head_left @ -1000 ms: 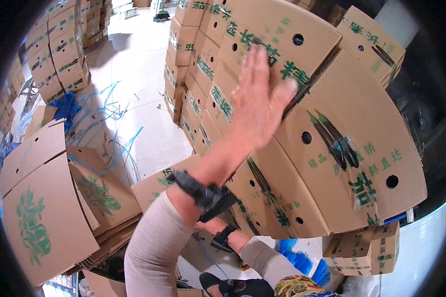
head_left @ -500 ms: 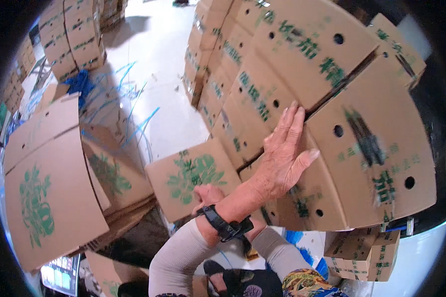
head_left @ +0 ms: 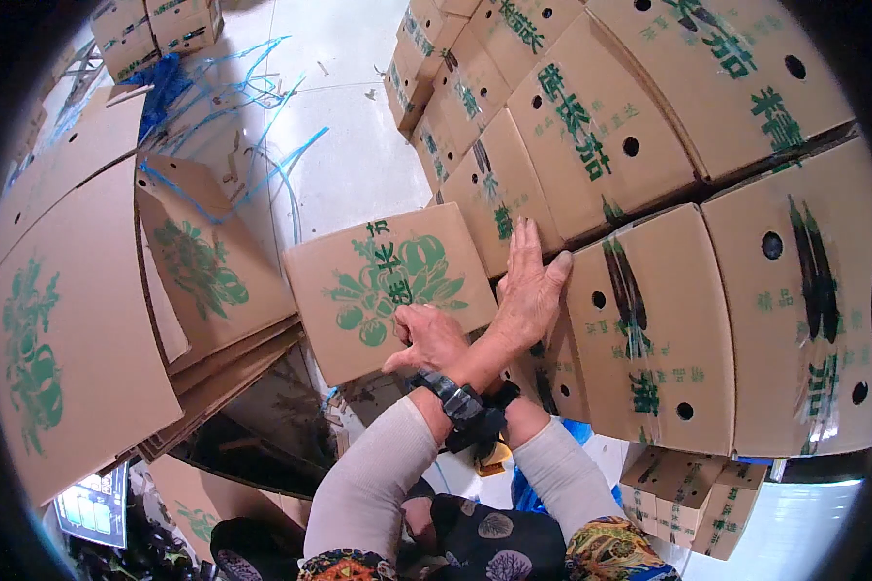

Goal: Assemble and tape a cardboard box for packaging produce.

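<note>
Where forearms cross, left hand [head_left: 531, 290] flat on stacked carton [head_left: 639, 329], right hand [head_left: 426, 334] gripping printed box [head_left: 388, 286], fingertips hidden.

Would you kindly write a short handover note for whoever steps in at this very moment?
Left hand: open, flat against the stacked cartons on the right.
Right hand: crossed under the left wrist, gripping the edge of the vegetable-print carton.
Done: that carton is up beside the stack.
Left: probably seating it there. The flat cartons on the left are untouched.

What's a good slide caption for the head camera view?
Crossed hands: left hand flat on stacked cardboard boxes, right hand gripping a green-printed carton.
</note>
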A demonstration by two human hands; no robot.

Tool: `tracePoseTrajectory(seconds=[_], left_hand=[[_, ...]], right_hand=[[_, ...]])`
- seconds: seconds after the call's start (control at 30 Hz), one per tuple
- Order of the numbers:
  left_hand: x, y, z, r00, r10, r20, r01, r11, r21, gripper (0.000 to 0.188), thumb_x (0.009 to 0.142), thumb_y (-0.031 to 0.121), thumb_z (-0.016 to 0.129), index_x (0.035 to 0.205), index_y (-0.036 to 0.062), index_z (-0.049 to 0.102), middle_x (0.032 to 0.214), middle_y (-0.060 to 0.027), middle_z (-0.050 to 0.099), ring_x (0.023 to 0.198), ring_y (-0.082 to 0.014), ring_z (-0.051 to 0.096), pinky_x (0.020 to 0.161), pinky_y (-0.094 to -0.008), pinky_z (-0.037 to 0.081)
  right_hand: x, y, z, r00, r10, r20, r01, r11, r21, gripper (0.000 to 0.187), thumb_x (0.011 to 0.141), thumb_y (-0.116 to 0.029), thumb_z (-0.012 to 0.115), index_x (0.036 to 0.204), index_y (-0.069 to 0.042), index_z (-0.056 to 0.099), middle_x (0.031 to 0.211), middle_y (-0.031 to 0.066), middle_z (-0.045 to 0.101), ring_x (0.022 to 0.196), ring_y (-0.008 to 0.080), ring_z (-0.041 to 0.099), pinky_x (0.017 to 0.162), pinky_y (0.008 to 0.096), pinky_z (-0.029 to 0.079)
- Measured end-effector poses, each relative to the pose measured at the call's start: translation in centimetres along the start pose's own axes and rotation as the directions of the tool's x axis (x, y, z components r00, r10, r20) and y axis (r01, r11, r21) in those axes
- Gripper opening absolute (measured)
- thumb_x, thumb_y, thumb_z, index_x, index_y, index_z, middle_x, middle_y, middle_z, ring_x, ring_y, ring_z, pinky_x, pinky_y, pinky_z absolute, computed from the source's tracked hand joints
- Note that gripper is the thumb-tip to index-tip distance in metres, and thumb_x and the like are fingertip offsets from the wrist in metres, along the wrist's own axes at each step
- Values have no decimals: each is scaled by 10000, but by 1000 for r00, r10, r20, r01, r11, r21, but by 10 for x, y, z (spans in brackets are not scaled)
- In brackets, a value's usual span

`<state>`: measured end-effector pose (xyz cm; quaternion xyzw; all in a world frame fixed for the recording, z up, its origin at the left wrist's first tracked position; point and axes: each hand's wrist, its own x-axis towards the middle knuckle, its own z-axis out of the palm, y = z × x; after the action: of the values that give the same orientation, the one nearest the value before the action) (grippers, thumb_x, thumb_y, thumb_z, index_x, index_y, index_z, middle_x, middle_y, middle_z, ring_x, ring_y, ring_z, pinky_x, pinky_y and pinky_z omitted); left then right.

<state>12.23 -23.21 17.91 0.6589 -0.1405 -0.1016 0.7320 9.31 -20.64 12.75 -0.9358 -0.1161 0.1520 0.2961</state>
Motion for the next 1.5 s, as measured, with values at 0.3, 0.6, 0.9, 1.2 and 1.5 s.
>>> tracePoseTrajectory(seconds=[0.3,0.6,0.9,1.2,1.5], left_hand=[[66,-36,-14,992,-123,-13,124,991,48,878,881,635,317,1459,26,61,1539,-138,20,1411,-330,71,1083,-581,123],[100,-58,-41,1000,-21,-13,21,1000,-3,873,910,594,315,1422,-77,94,1487,-287,75,1402,-362,61,1136,-385,96],[-9,-22,-66,910,-234,341,180,966,184,686,918,488,408,1372,-17,311,1414,-270,288,1282,-409,327,1065,-433,273],[-120,59,-109,882,144,448,-387,765,515,260,782,215,598,974,42,573,765,-193,621,797,-369,609,626,-546,450],[-302,100,-289,749,-583,315,332,742,583,377,868,242,593,1153,-1,553,1142,-196,586,893,-320,632,784,-381,492]], right_hand=[[-11,4,-2,995,-94,-28,96,992,83,435,657,-358,749,910,-98,509,875,104,539,880,267,526,751,359,423],[-39,10,-5,956,261,136,-288,928,236,447,904,-223,522,1326,-105,437,1343,95,466,1256,246,401,1059,336,301],[3,16,18,995,-96,29,98,987,-123,260,812,-277,616,902,-43,548,831,125,589,797,195,565,703,316,440],[-12,11,1,892,-318,-320,344,939,28,283,678,-183,738,822,-19,558,751,151,575,700,326,563,605,383,466],[-67,-110,87,824,-424,375,417,903,103,560,733,-409,718,1089,-13,542,978,218,587,942,383,566,796,415,462]])
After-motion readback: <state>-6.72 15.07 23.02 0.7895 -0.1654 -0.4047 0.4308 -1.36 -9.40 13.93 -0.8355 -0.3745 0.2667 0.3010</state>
